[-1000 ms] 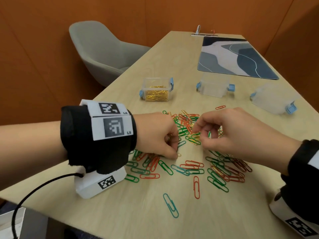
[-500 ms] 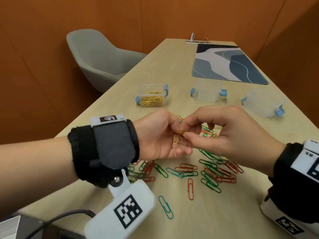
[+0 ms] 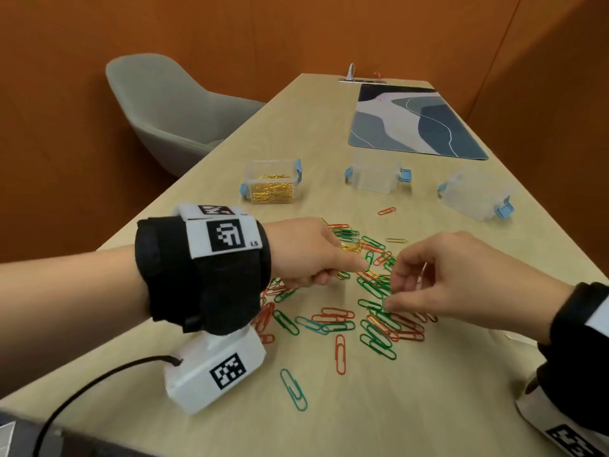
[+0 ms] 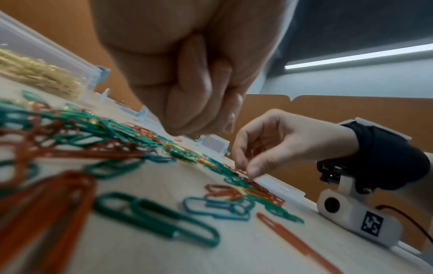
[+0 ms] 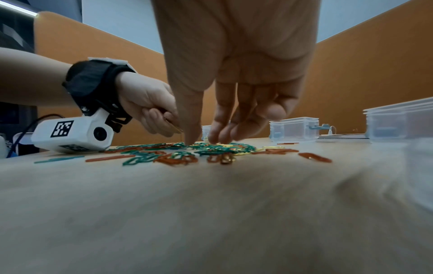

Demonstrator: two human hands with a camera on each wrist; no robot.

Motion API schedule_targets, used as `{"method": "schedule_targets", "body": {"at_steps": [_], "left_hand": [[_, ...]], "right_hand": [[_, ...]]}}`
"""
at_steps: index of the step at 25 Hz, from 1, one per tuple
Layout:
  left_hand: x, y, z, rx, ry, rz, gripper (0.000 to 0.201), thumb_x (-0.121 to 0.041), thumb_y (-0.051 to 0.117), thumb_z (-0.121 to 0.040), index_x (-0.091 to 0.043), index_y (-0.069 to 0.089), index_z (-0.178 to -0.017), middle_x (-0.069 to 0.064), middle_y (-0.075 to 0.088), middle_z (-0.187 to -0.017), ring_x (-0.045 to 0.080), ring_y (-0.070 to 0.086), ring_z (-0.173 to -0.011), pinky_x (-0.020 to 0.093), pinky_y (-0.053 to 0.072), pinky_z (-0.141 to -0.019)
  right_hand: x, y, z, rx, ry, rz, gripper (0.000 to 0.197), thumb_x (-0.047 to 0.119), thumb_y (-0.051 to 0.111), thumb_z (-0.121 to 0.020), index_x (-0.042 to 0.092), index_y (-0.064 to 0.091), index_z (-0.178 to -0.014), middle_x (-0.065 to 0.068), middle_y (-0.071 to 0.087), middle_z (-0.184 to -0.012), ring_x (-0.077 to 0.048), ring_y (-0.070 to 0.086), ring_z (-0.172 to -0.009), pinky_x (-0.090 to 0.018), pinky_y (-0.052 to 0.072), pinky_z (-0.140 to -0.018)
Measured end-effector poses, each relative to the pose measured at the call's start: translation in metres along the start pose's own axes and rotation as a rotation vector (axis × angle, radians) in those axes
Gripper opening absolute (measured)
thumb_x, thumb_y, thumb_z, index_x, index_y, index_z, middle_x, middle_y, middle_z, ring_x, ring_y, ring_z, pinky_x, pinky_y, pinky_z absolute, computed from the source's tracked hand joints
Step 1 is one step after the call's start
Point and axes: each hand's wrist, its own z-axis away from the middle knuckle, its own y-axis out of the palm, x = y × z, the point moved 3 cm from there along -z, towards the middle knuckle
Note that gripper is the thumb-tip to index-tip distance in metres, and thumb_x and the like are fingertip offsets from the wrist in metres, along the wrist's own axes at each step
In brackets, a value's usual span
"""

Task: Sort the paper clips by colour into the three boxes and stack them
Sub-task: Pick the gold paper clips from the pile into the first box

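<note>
Sorting scene on the bench (image 3: 412,407). The loose paper clips (image 3: 372,301) (red, green, a few gold) lie scattered between both hands. The left hand (image 3: 306,255) is curled, pinching gold clips (image 5: 174,128) at the heap's left edge. The right hand (image 3: 438,285) reaches down, its fingers (image 5: 225,129) loosely spread, tips touching the heap. Beyond stand the gold-filled box (image 3: 272,186) and two clear boxes (image 3: 375,176).

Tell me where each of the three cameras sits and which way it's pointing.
Head: above, looking down the table at the paper clips; both forearms show.
Left wrist: under the left hand, low, facing the right hand.
Right wrist: under the right hand, facing the left hand and clear boxes.
All share the clip pile.
</note>
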Motion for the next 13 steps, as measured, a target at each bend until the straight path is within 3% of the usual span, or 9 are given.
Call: {"method": "schedule_targets", "body": {"at_steps": [2, 4, 8, 11, 13], "left_hand": [[-0.003, 0.002, -0.001, -0.038, 0.039, -0.019, 0.040, -0.027, 0.065, -0.084, -0.018, 0.041, -0.053, -0.004, 0.045, -0.043, 0.009, 0.031, -0.032, 0.016, 0.027, -0.037], [-0.005, 0.001, -0.003, -0.060, 0.049, -0.045, 0.040, -0.011, 0.060, -0.083, -0.017, 0.038, -0.050, -0.002, 0.047, -0.043, 0.011, 0.031, -0.033, 0.017, 0.029, -0.040], [-0.004, -0.004, -0.003, -0.028, 0.040, -0.025, 0.033, -0.004, 0.051, -0.085, -0.016, 0.037, -0.058, -0.004, 0.048, -0.041, 0.009, 0.032, -0.031, 0.016, 0.028, -0.037], [-0.003, -0.007, -0.001, -0.040, 0.097, -0.175, 0.023, -0.015, 0.058, -0.086, -0.020, 0.046, -0.068, -0.011, 0.047, -0.045, 0.002, 0.037, -0.035, 0.016, 0.033, -0.042], [-0.006, -0.005, 0.003, -0.051, 0.177, -0.393, 0.014, -0.030, 0.068, -0.081, -0.026, 0.057, -0.074, -0.016, 0.053, -0.054, -0.001, 0.049, -0.054, 0.019, 0.041, -0.055]], "right_hand": [[0.001, 0.002, 0.001, 0.059, 0.020, 0.005, 0.012, 0.030, 0.077, -0.071, 0.022, 0.070, -0.067, 0.011, 0.065, -0.056, 0.005, 0.056, -0.052, -0.008, 0.043, -0.051], [0.001, 0.002, 0.001, 0.053, 0.018, 0.042, 0.008, 0.024, 0.072, -0.076, 0.022, 0.070, -0.068, 0.010, 0.064, -0.056, 0.005, 0.056, -0.055, -0.008, 0.044, -0.053], [-0.002, -0.002, -0.001, -0.053, 0.000, 0.092, 0.005, 0.024, 0.065, -0.078, 0.025, 0.068, -0.074, 0.012, 0.063, -0.063, 0.001, 0.055, -0.060, -0.010, 0.042, -0.056], [0.009, -0.003, 0.002, -0.020, -0.083, -0.019, 0.008, 0.037, 0.073, -0.073, 0.029, 0.070, -0.072, 0.017, 0.063, -0.062, -0.001, 0.055, -0.062, -0.014, 0.043, -0.057], [0.014, 0.003, 0.003, 0.089, -0.105, -0.022, 0.014, 0.039, 0.077, -0.068, 0.027, 0.072, -0.072, 0.016, 0.063, -0.058, 0.001, 0.057, -0.059, -0.012, 0.044, -0.056]]}}
